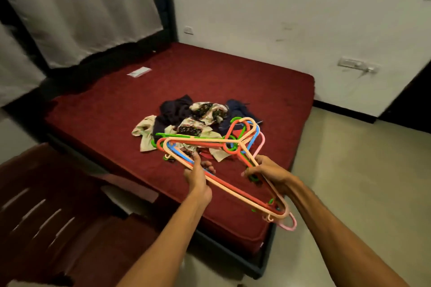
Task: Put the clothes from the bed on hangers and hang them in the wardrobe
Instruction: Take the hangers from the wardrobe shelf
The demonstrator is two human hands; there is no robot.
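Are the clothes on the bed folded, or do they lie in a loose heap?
In a loose heap. The clothes lie crumpled and overlapping on the red mattress; none is folded flat.

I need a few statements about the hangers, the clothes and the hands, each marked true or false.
1. Both the left hand and the right hand hold the bundle of hangers. True.
2. The clothes are already on hangers. False: they lie in a pile on the bed.
3. The bed is blue. False: it is dark red.
4. The hangers are of several colours. True.
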